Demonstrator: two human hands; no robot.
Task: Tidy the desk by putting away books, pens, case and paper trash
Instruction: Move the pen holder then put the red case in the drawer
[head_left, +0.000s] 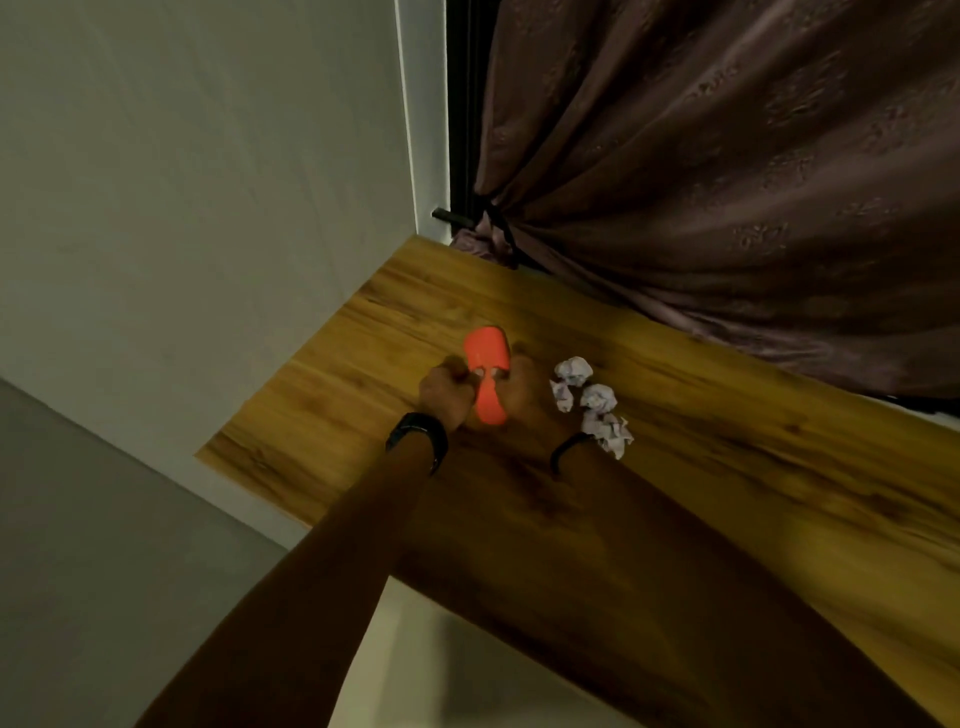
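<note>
Both your hands are on the orange case (485, 376) over the wooden bench (727, 467), left hand (447, 395) curled on its left side, right hand (524, 395) on its right side, fingers of each closed around it. Whether the case is open, or what's inside, you can't tell through the blur. Crumpled paper balls (592, 402) lie on the bench just beside your right wrist.

A wood-grain table (727, 467) stands in a dim corner, its far edge against a dark brown patterned curtain (727, 182) gathered by a tie (496, 228) near a black window frame (460, 114). To the left a plain pale wall (208, 208) ends in a white trim strip (415, 130). Light is low and warm; pale floor (441, 675) shows below the near edge of the table
</note>
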